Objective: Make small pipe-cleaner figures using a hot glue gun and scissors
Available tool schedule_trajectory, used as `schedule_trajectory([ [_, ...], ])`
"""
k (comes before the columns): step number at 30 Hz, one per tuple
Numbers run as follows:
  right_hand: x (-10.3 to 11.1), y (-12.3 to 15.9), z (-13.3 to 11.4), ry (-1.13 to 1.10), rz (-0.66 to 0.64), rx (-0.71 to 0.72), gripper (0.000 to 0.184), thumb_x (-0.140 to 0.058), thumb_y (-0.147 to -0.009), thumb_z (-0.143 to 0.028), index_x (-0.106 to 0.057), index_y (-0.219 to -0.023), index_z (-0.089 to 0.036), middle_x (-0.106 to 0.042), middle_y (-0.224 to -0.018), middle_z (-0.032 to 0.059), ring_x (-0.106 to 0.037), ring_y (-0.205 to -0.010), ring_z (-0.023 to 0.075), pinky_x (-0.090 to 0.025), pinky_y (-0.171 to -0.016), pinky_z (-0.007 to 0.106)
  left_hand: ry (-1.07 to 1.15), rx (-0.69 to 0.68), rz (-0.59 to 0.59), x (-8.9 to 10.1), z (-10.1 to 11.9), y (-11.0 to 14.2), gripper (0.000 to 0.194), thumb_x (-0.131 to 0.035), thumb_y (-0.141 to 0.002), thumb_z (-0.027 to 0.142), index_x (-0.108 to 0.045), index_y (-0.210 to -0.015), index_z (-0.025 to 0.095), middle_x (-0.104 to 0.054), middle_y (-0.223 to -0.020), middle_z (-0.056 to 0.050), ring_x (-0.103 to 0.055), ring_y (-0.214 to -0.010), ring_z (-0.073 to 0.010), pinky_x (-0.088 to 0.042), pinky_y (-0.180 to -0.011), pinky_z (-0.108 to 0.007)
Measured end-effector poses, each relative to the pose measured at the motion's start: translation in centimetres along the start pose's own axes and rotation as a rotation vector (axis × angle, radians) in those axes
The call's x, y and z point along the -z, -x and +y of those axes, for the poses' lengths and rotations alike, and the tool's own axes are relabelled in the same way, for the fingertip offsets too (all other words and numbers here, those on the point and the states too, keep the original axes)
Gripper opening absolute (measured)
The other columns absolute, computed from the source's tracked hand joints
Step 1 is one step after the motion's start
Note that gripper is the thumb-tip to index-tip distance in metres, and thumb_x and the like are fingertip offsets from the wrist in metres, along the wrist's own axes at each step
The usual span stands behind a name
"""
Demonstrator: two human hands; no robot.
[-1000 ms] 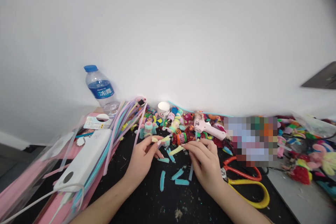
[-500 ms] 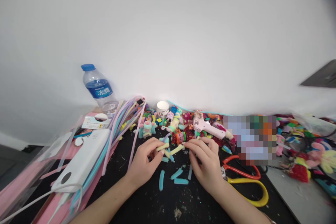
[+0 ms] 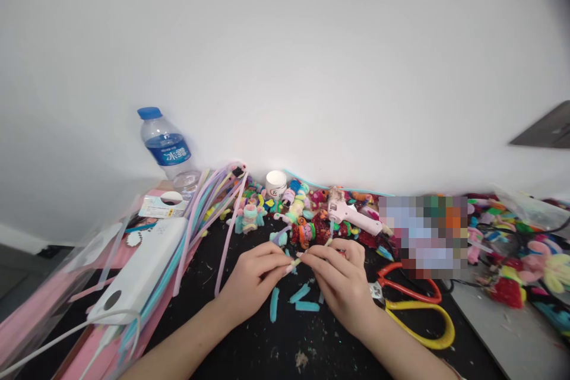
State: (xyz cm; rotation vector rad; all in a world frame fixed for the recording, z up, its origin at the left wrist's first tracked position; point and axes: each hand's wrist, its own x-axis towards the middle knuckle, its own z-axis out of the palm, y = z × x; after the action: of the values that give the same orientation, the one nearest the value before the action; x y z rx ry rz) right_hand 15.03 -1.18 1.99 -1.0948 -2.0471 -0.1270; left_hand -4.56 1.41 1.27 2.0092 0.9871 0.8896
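My left hand (image 3: 253,279) and my right hand (image 3: 342,285) meet above the black work surface. Both pinch a pale yellow pipe cleaner (image 3: 297,261), whose short middle shows between the fingertips. Another yellow end (image 3: 328,242) sticks up behind my right fingers; whether it belongs to the same piece I cannot tell. Just below the hands lie short light-blue pipe cleaner pieces (image 3: 274,304), one partly hidden behind the fingertips. A small blue and purple fuzzy piece (image 3: 279,238) sits beyond them.
A pink hot glue gun (image 3: 356,218) rests among colourful fuzzy figures at the back. Red-and-yellow-handled scissors (image 3: 421,307) lie right of my right hand. On the left are long pastel pipe cleaners (image 3: 189,237), a white power bank (image 3: 138,273) with a cable, and a water bottle (image 3: 167,151).
My hands have come closer together until the fingertips nearly touch. The yellow strips, earlier spread apart and clearly visible, are now mostly covered by my fingers.
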Motion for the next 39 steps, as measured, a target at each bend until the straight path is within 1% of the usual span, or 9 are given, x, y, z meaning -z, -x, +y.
schedule_trajectory([
  [8, -0.1, 0.1, 0.1, -0.014, -0.009, 0.018, 0.018, -0.055, -0.087, -0.015, -0.066, -0.098, -0.022, -0.07, -0.09, 0.0011, -0.05, -0.08, 0.0176, -0.035, -0.073, 0.033, 0.071, 0.072, -0.037, -0.3, 0.1, -0.2, 0.018, -0.054, -0.083, 0.023, -0.072, -0.085, 0.02, -0.062, -0.078, -0.005, -0.057, -0.067, -0.0149, -0.044, -0.06, -0.024],
  [16, -0.1, 0.6, -0.3, -0.074, -0.026, 0.049, 0.019, -0.056, -0.085, -0.013, -0.064, -0.1, -0.021, -0.069, -0.091, 0.0027, -0.051, -0.081, 0.019, -0.038, -0.072, 0.034, 0.391, 0.257, -0.147, -0.5, 0.2, -0.3, 0.014, -0.062, -0.076, 0.024, -0.066, -0.068, 0.014, -0.053, -0.073, -0.002, -0.052, -0.052, -0.0097, -0.044, -0.05, -0.022],
  [19, -0.2, 0.6, -0.2, -0.075, -0.021, 0.048, 0.025, -0.055, -0.084, -0.01, -0.061, -0.106, -0.021, -0.067, -0.096, 0.0052, -0.054, -0.086, 0.0199, -0.04, -0.074, 0.035, 0.396, 0.253, -0.103, -0.5, 0.0, -0.3, 0.016, -0.062, -0.076, 0.026, -0.063, -0.067, 0.014, -0.052, -0.071, 0.0, -0.051, -0.052, -0.0091, -0.042, -0.05, -0.021],
  [23, 1.4, -0.6, 0.9, -0.037, 0.016, 0.011, 0.028, -0.05, -0.082, -0.009, -0.055, -0.109, -0.016, -0.061, -0.1, 0.0109, -0.056, -0.093, 0.0218, -0.044, -0.079, 0.036, 0.412, 0.267, 0.059, -0.2, -0.4, -0.7, 0.017, -0.061, -0.077, 0.029, -0.06, -0.068, 0.014, -0.051, -0.072, 0.001, -0.048, -0.05, -0.0076, -0.039, -0.047, -0.02],
  [25, 3.2, -1.3, 2.1, 0.017, -0.102, -0.103, 0.019, -0.047, -0.084, -0.013, -0.056, -0.1, -0.018, -0.064, -0.089, 0.0083, -0.059, -0.084, 0.0206, -0.046, -0.072, 0.033, 0.433, 0.322, 0.128, 0.0, -0.6, -0.8, 0.017, -0.06, -0.077, 0.03, -0.059, -0.069, 0.015, -0.051, -0.063, 0.003, -0.047, -0.047, -0.0076, -0.038, -0.046, -0.02],
  [27, 5.5, -1.4, 3.6, 0.103, -0.378, -0.285, 0.011, -0.048, -0.082, -0.016, -0.058, -0.082, -0.021, -0.064, -0.074, 0.0031, -0.059, -0.064, 0.0171, -0.043, -0.056, 0.027, 0.455, 0.38, 0.163, 0.1, -0.6, -0.9, 0.019, -0.059, -0.078, 0.033, -0.058, -0.071, 0.015, -0.049, -0.05, 0.005, -0.046, -0.044, -0.0085, -0.038, -0.046, -0.02],
  [30, 8.5, 0.8, 6.2, 0.243, -0.665, -0.418, 0.012, -0.056, -0.066, -0.009, -0.056, -0.065, -0.021, -0.062, -0.062, 0.0011, -0.057, -0.054, 0.0175, -0.037, -0.048, 0.025, 0.514, 0.435, 0.161, 0.2, -0.6, -1.0, 0.022, -0.058, -0.079, 0.036, -0.061, -0.072, 0.015, -0.053, -0.045, 0.003, -0.05, -0.043, -0.0099, -0.041, -0.047, -0.02],
  [35, 9.8, 6.0, 8.5, 0.335, -0.734, -0.53, 0.05, -0.056, -0.048, -0.003, -0.061, -0.094, -0.022, -0.069, -0.087, 0.008, -0.064, -0.078, 0.0269, -0.042, -0.059, 0.029, 0.589, 0.493, 0.193, 0.0, -0.7, -1.0, 0.023, -0.063, -0.075, 0.035, -0.067, -0.079, 0.013, -0.058, -0.049, 0.002, -0.053, -0.046, -0.0103, -0.043, -0.048, -0.02],
  [39, 9.5, 6.2, 7.7, 0.317, -0.81, -0.569, 0.034, -0.053, -0.053, -0.004, -0.06, -0.08, -0.022, -0.066, -0.072, 0.0039, -0.06, -0.061, 0.0201, -0.035, -0.051, 0.025, 0.593, 0.479, 0.221, -0.1, -0.9, -1.1, 0.026, -0.061, -0.077, 0.033, -0.07, -0.091, 0.013, -0.058, -0.052, 0.001, -0.052, -0.051, -0.0104, -0.044, -0.051, -0.02],
])
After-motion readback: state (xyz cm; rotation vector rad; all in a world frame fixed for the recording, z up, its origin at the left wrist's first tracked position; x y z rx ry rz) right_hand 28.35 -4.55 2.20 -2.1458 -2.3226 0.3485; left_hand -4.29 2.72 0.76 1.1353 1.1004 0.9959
